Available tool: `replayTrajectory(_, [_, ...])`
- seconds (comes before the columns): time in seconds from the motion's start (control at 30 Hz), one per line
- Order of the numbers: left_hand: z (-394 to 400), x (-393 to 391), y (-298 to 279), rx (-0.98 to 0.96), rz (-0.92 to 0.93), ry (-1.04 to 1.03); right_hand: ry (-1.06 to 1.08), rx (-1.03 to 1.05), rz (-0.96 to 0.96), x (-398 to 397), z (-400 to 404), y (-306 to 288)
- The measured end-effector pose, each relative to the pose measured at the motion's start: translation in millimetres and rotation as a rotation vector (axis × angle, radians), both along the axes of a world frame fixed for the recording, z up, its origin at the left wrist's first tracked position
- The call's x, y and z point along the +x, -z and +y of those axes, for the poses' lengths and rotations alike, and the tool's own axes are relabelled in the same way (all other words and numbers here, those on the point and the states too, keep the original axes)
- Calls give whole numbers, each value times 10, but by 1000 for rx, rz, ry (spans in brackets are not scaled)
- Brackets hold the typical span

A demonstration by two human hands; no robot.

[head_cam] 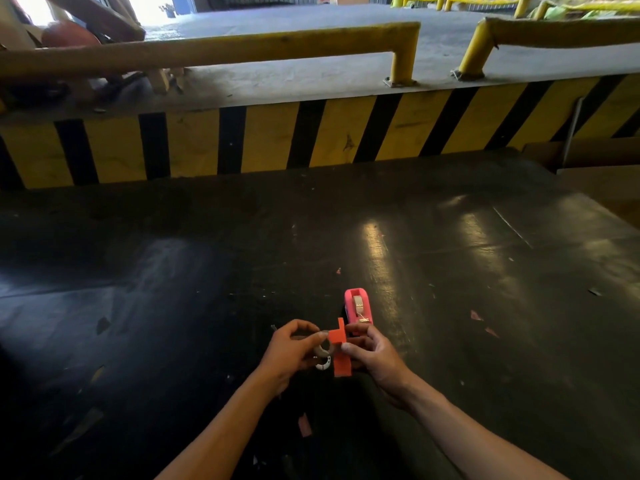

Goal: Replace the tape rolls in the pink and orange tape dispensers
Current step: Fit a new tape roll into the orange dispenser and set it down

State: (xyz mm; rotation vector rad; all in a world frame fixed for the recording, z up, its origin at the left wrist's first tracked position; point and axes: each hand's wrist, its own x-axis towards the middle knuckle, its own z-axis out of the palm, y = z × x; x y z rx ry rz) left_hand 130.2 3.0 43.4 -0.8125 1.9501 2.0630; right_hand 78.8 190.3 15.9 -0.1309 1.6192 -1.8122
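In the head view, the right hand point(372, 351) is closed around the angular orange tape dispenser point(341, 351), above the dark, shiny counter point(173, 289). The left hand point(294, 348) pinches a round tape roll point(325, 348) just beside it. The smooth pink tape dispenser point(358, 305) stands on the counter just behind them.

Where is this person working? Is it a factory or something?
Probably a warehouse or loading dock. Behind the black table there is a raised concrete ledge with yellow and black warning stripes, yellow guard rails bolted on top, and a wide concrete floor beyond.
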Motion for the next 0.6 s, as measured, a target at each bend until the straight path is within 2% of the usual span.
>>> replayTrajectory(0.17, [-17,-7,-30,138,8,23,1,-22,-12,27,-6,-11])
replayTrajectory(0.6, [-7,-34,-86,250,-119,-44,-49,-33,-40,-24,0,59])
